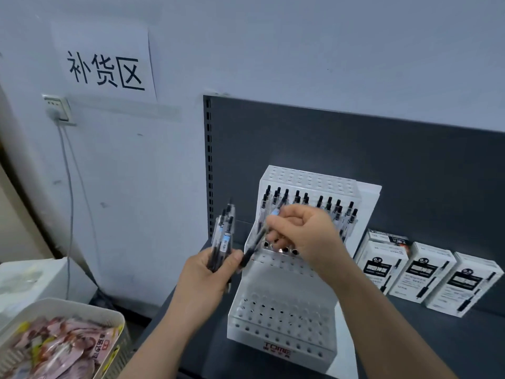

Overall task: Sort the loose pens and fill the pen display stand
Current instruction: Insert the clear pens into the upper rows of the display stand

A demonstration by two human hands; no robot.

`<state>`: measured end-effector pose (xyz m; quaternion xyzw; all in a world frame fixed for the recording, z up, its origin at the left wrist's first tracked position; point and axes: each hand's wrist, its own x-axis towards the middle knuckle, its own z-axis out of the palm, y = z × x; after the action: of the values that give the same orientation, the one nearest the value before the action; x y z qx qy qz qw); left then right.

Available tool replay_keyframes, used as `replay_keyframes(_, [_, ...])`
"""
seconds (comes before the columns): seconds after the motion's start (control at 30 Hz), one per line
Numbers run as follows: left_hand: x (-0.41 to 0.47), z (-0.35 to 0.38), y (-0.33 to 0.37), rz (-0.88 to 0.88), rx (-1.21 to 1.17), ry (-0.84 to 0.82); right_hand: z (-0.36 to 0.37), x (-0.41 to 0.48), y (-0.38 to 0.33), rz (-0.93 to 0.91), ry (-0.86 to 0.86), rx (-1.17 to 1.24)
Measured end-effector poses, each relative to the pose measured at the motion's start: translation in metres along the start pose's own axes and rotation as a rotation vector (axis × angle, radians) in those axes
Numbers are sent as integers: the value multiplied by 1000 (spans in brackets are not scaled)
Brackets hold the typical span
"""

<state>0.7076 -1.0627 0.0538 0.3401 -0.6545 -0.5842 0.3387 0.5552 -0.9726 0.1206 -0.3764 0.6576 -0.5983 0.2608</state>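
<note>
The pen display stand (281, 324) is white moulded plastic, stepped in tiers, each tread pierced with rows of small round holes; a red logo marks its front lip. It stands on a dark grey shelf (410, 337) with a matt back panel (355, 146) of the same colour. In its upper tier a row of pens (322, 203) stands upright, black clicker ends up, barrels clear.

The left hand (203, 277) has its grip closed round a bundle of pens (225, 231), long axes near vertical, clickers pointing up, pale blue labels on the clear barrels. The right hand (303, 236) hovers over the stand's middle tier, its grip pinched on a single pen (252, 247). That pen slants, dark rubber tip end low and to the left, just beside the left thumb, the labelled end up by the fingers.

Right of the stand lie white cardboard pen boxes (420, 272) with black print. Behind is a pale painted wall (273, 50) bearing a paper sign (105, 69) and a socket (58, 108). Lower left, a white slotted basket (82, 305) holds glossy pink packets (60, 348).
</note>
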Motion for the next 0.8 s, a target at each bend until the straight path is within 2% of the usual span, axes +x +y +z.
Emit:
replay_keyframes(0.13, [5, -10, -5, 27, 71, 97, -20, 5, -10, -55, 274, 39])
replay_keyframes(0.23, [5, -11, -3, 23, 34, 94, -16, 10, -8, -109, 375, -48])
replay_keyframes(0.33, [4, -11, -4, 35, 29, 85, -3, 12, 1, -101, 360, -153])
replay_keyframes(0.53, [5, -16, -5, 33, 45, 82, -1, 14, -9, -181, 417, -159])
replay_keyframes(0.8, [6, -15, -7, 46, 93, 105, 17, 21, 12, -60, 256, -406])
